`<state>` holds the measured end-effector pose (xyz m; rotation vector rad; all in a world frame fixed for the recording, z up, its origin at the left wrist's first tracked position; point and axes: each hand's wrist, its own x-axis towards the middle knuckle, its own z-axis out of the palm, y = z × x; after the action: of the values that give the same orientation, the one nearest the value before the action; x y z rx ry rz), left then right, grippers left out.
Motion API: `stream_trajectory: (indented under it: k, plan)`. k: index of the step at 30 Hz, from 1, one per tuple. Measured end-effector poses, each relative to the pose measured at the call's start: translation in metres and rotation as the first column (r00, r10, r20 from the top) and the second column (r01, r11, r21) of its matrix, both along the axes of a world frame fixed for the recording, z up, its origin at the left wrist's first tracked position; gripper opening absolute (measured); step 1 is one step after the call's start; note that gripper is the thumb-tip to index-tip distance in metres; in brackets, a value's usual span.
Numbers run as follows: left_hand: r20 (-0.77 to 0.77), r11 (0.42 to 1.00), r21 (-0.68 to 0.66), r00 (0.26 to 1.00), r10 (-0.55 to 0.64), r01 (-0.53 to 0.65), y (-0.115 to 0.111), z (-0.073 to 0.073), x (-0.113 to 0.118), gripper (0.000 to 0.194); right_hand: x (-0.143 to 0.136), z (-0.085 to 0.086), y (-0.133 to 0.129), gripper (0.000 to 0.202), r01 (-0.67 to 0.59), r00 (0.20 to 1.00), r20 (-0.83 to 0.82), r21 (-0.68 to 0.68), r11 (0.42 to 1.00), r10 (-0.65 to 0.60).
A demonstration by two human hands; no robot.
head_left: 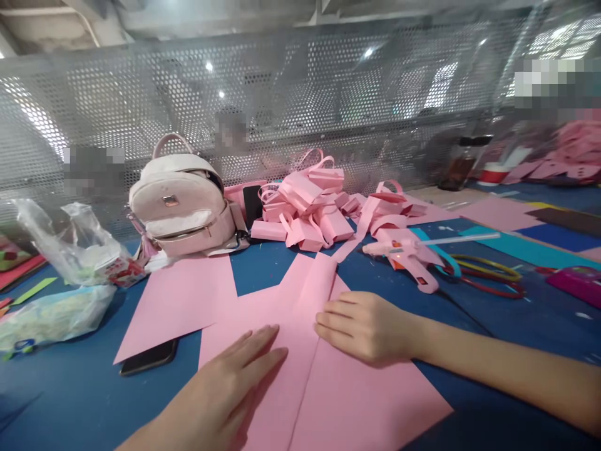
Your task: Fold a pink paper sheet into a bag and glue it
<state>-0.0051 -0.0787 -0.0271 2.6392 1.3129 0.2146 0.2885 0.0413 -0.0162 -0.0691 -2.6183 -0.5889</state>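
Note:
Pink paper sheets [361, 407] lie overlapping on the blue table, one with a curled or folded flap [315, 282] near the middle. My left hand [230, 376] rests on the paper left of the flap, fingers stretched out and slightly apart. On the flap's right edge lie the fingertips of my right hand [361, 326], its fingers bent and close together; whether they pinch the paper edge is hidden. A pink glue gun [408, 250] with a clear stick lies beyond my right hand.
A pale backpack [183, 203] and a pile of pink paper bags [312, 203] stand at the back. A black phone [150, 358] lies partly under pink paper at left, near plastic bags [61, 313]. Yellow and red loops [493, 275] and a dark bottle [460, 166] are at right.

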Motion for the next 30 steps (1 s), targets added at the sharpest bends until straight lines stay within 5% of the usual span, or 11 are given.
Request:
stream_trajectory:
  k: [5,11,14,20,24,30]
  plan:
    - [0.074,0.969,0.188,0.982,-0.175,0.159,-0.004,-0.019,0.003,0.071,-0.001,0.005,-0.002,0.031,-0.068,0.997,-0.036,-0.023,0.997,0.067]
    - [0.003,0.882,0.401,0.963,-0.271,0.247,-0.014,-0.039,0.014,0.044,-0.001,-0.002,0.0,0.028,-0.014,1.0,0.02,-0.144,0.989,0.017]
    - [-0.004,0.829,0.491,0.953,-0.304,0.267,-0.013,-0.034,0.021,0.037,0.0,-0.006,0.002,0.035,0.028,0.996,0.088,-0.221,0.975,-0.008]
    - [0.094,0.884,0.383,0.941,-0.326,0.268,0.006,-0.012,0.028,0.033,0.001,-0.007,0.006,0.048,0.096,0.983,0.182,-0.342,0.935,-0.034]
    - [-0.045,0.868,0.355,0.934,-0.355,0.347,0.023,0.001,0.031,0.036,0.003,-0.009,0.009,0.049,0.098,0.983,0.18,-0.386,0.917,-0.029]
    - [-0.167,0.819,0.411,0.917,-0.363,0.399,0.04,-0.01,0.03,0.046,0.006,-0.01,0.011,0.05,0.095,0.988,0.153,-0.494,0.864,-0.022]
